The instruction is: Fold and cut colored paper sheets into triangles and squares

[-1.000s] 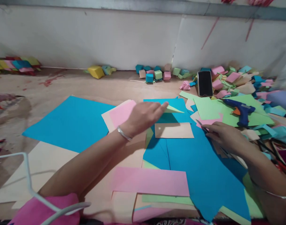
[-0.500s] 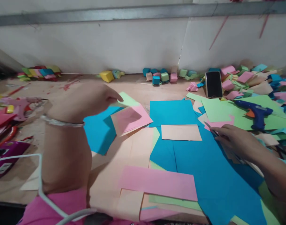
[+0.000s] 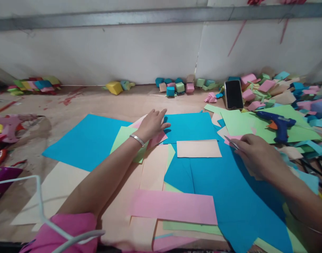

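My left hand [image 3: 152, 123] lies flat with fingers stretched out on a pink sheet [image 3: 157, 138], beside a light green sheet [image 3: 122, 138] that rests over a large blue sheet [image 3: 84, 140]. My right hand [image 3: 256, 153] is closed around a thin metal blade or scissors [image 3: 231, 142], whose tip points left over the blue paper [image 3: 229, 189]. A small beige rectangle [image 3: 198, 148] lies between the two hands.
A blue glue gun [image 3: 277, 123] rests on green sheets at the right, a phone [image 3: 233, 94] leans behind it. Folded paper cubes [image 3: 176, 86] line the wall. A pink strip [image 3: 174, 207] lies near me. A white cable [image 3: 39, 196] crosses the lower left.
My left hand carried a light green piece from the centre to the left, laid it down and now rests flat on the pink sheet. My right hand stayed put.
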`<state>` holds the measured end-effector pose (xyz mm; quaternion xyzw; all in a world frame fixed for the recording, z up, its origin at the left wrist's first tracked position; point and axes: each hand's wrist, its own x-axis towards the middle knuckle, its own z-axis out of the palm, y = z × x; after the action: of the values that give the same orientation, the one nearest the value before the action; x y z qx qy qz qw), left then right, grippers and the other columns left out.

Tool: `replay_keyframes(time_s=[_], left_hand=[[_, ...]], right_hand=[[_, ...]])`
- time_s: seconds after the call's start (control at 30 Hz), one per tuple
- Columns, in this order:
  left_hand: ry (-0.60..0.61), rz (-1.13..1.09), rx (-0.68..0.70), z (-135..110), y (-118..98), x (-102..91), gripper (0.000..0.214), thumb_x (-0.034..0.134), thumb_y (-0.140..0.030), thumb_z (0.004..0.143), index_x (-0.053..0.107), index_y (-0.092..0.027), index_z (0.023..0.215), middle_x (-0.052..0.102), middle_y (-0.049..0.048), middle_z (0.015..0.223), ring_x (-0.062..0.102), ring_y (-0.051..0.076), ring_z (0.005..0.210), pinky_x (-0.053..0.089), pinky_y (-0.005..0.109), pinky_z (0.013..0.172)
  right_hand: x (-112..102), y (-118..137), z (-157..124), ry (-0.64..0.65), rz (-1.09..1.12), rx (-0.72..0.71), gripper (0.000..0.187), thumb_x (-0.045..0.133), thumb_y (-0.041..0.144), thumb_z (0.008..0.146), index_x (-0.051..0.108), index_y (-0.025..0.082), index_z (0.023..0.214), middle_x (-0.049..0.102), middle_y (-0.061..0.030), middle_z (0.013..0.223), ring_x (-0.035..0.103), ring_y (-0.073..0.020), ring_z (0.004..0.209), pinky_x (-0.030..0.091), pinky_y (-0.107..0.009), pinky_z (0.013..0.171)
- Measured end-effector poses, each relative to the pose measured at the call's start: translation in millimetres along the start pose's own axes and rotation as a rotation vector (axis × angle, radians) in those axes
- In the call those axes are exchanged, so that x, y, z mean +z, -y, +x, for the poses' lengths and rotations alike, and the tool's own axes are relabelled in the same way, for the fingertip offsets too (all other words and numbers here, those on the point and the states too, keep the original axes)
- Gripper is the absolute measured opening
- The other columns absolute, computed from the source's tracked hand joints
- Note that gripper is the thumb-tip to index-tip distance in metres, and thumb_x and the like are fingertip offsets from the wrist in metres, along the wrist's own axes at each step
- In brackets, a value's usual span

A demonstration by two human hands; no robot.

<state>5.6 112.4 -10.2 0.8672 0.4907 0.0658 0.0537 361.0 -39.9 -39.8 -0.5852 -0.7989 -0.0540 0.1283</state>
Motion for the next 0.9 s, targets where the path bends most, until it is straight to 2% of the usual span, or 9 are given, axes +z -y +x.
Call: replay_keyframes(time_s=[0.07,0.13,0.2,0.3,0.43,0.57,0.67,0.77,0.9], left_hand=[[0.001,-0.039,0.027,7.1,4.5,13.0,0.070,0.061,-0.041,0.087,0.039,-0.010,0.145,0.053,0.0227,0.136,0.044,0.037,0.128,0.036,0.048,0.103],[0.011,-0.099,0.062,11.2,9.6,17.9,0.068,0.066,-0.040,0.083,0.044,-0.016,0.143,0.053,0.0190,0.136,0.043,0.036,0.128,0.037,0.050,0.103],[0.003,-0.167,0.085,13.3,13.1,17.8,0.069,0.070,-0.038,0.079,0.047,-0.021,0.142,0.056,0.0145,0.133,0.049,0.033,0.122,0.041,0.047,0.100],[-0.090,-0.268,0.043,14.8,14.4,17.0,0.064,0.072,-0.031,0.076,0.054,-0.020,0.136,0.063,0.0116,0.118,0.058,0.027,0.106,0.047,0.042,0.093],[-0.255,-0.407,-0.072,15.2,11.3,20.1,0.042,0.061,-0.022,0.080,0.065,-0.014,0.121,0.068,0.0082,0.096,0.063,0.020,0.086,0.053,0.034,0.081],[-0.434,-0.556,-0.104,14.0,5.5,15.0,0.049,0.058,-0.023,0.079,0.060,-0.015,0.128,0.066,0.0046,0.090,0.061,0.014,0.073,0.054,0.027,0.069],[-0.638,-0.767,-0.092,13.3,1.9,2.8,0.054,0.061,-0.024,0.075,0.058,-0.017,0.128,0.065,0.0030,0.087,0.059,0.012,0.068,0.053,0.025,0.062],[-0.725,-0.878,-0.033,10.4,-2.9,-11.7,0.048,0.064,-0.027,0.076,0.059,-0.020,0.123,0.065,0.0026,0.087,0.061,0.014,0.072,0.054,0.025,0.063],[-0.866,-0.743,0.098,-5.5,-23.5,-30.7,0.018,0.066,-0.032,0.082,0.068,-0.021,0.097,0.066,0.0030,0.088,0.063,0.016,0.078,0.055,0.028,0.067]], right_hand=[[1.5,18.9,4.4,-0.046,-0.006,-0.100,0.034,0.049,0.026,0.092,0.063,0.018,0.122,0.062,-0.0195,0.119,0.063,-0.0342,0.102,0.054,-0.044,0.074],[6.3,37.1,9.1,-0.041,0.065,-0.233,0.039,0.054,0.024,0.091,0.056,0.019,0.130,0.049,-0.0194,0.142,0.051,-0.0349,0.127,0.050,-0.050,0.095],[12.7,49.5,12.0,0.000,0.077,-0.339,0.046,0.058,0.022,0.090,0.051,0.016,0.135,0.045,-0.0199,0.147,0.044,-0.0343,0.134,0.046,-0.052,0.102],[18.7,55.8,11.5,-0.016,0.038,-0.425,0.040,0.055,0.017,0.091,0.053,0.010,0.131,0.059,-0.0189,0.133,0.054,-0.0311,0.124,0.048,-0.049,0.098],[10.8,56.8,6.8,-0.088,-0.016,-0.473,0.027,0.047,0.010,0.093,0.065,0.013,0.113,0.072,-0.0138,0.109,0.066,-0.0256,0.100,0.052,-0.042,0.086],[-13.3,51.2,3.3,-0.181,-0.043,-0.280,0.025,0.047,0.015,0.093,0.070,0.020,0.104,0.074,-0.0095,0.098,0.069,-0.0232,0.089,0.052,-0.035,0.076],[-34.3,30.4,1.9,-0.394,-0.109,0.042,0.023,0.048,0.023,0.094,0.068,0.020,0.105,0.074,-0.0110,0.097,0.069,-0.0259,0.089,0.050,-0.035,0.070],[-45.0,2.2,2.6,-0.386,-0.203,0.305,0.031,0.040,0.029,0.097,0.067,0.019,0.107,0.072,-0.0154,0.100,0.067,-0.0326,0.096,0.049,-0.040,0.071],[-47.0,-8.8,6.5,-0.303,-0.164,0.246,0.039,0.044,0.034,0.097,0.056,0.018,0.130,0.063,-0.0197,0.122,0.059,-0.0381,0.113,0.049,-0.047,0.086]])
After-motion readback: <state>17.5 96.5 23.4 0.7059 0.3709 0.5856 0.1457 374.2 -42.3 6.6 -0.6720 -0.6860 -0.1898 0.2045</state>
